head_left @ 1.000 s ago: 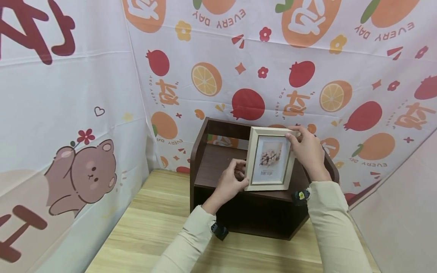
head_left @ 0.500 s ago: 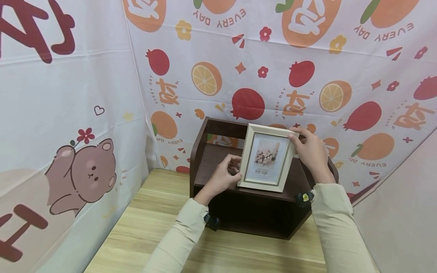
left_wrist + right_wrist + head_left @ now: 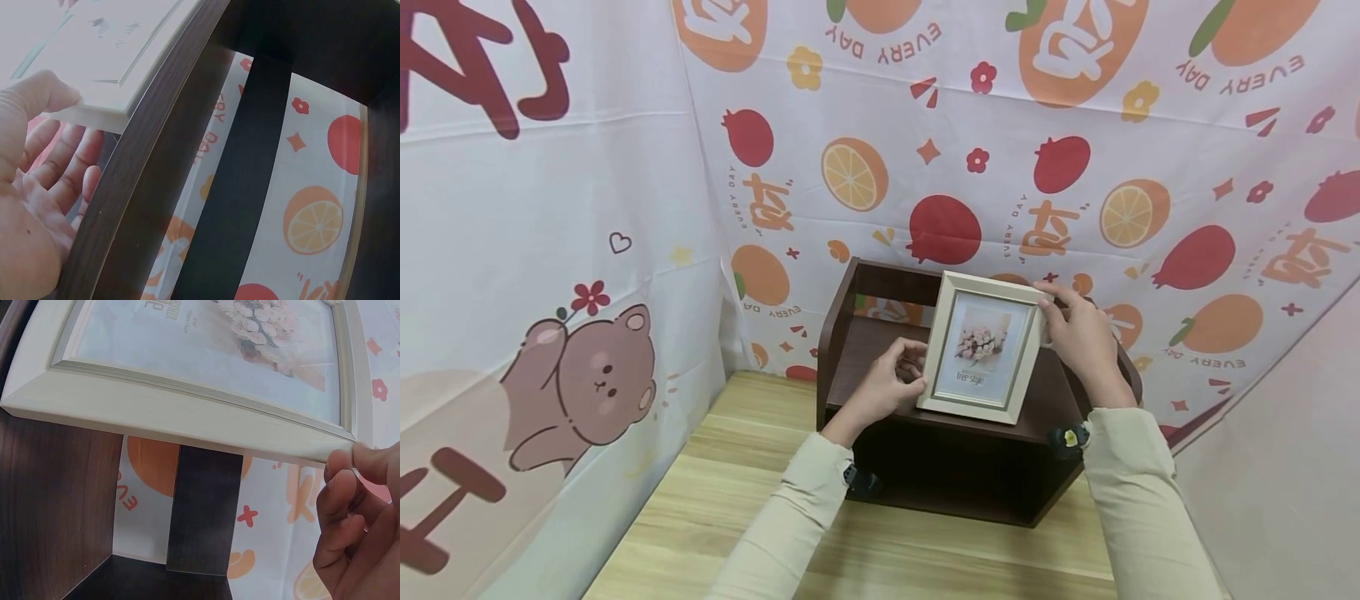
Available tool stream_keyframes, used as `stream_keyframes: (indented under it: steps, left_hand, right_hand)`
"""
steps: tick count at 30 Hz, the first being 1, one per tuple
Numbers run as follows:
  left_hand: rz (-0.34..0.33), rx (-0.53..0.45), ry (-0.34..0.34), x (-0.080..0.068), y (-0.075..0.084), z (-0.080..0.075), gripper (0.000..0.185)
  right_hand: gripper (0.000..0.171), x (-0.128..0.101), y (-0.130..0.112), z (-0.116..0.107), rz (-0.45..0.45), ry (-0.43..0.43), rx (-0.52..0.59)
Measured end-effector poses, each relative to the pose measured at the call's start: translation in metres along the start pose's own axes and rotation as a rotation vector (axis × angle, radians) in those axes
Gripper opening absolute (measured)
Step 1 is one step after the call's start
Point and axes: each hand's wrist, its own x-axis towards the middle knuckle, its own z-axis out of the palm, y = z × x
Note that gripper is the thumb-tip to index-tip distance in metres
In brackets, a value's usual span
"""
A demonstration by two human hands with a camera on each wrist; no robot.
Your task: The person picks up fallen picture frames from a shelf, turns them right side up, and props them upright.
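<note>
A cream picture frame [image 3: 976, 346] with a photo of pale flowers and "free style" lettering stands tilted on the upper board of a dark brown desktop shelf [image 3: 867, 354], near its front edge. At the frame's lower left side, my left hand [image 3: 887, 385] holds it, thumb on the front border; in the left wrist view the fingers [image 3: 65, 165] curl behind the edge. My right hand [image 3: 1082, 337] pinches the upper right corner between thumb and fingers, and this pinch shows close up in the right wrist view. The back of the frame is hidden.
The shelf's dark lower compartment [image 3: 947, 471] opens toward me. It stands on a light wood-grain table [image 3: 760, 450]. A fruit-print cloth [image 3: 895, 108] hangs close behind, and a bear-print cloth [image 3: 625, 175] hangs on the left. A plain pale wall [image 3: 1285, 467] is at the right.
The picture frame has shifted left and its top now leans to the right-hand side less upright than before. My left hand has moved left with it; the right hand keeps its corner.
</note>
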Motion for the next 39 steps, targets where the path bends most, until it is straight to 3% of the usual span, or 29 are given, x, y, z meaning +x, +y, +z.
stream_keyframes:
  steps: [11,18,27,39]
  left_hand:
    - [-0.035,-0.006,-0.006,-0.001,0.003,0.004,0.047]
    - [-0.02,0.0,-0.028,-0.01,0.034,0.0,0.042]
    - [-0.036,0.004,-0.021,0.003,-0.002,0.006,0.047]
    - [0.005,0.055,0.025,0.001,-0.002,-0.001,0.046]
  right_hand:
    - [0.039,0.001,0.006,0.002,0.008,-0.009,0.013]
    - [0.04,0.002,0.006,0.003,0.011,0.005,0.011]
    - [0.04,0.003,0.007,0.006,0.017,0.024,0.005]
    - [0.041,0.002,0.005,0.004,-0.048,0.027,-0.014]
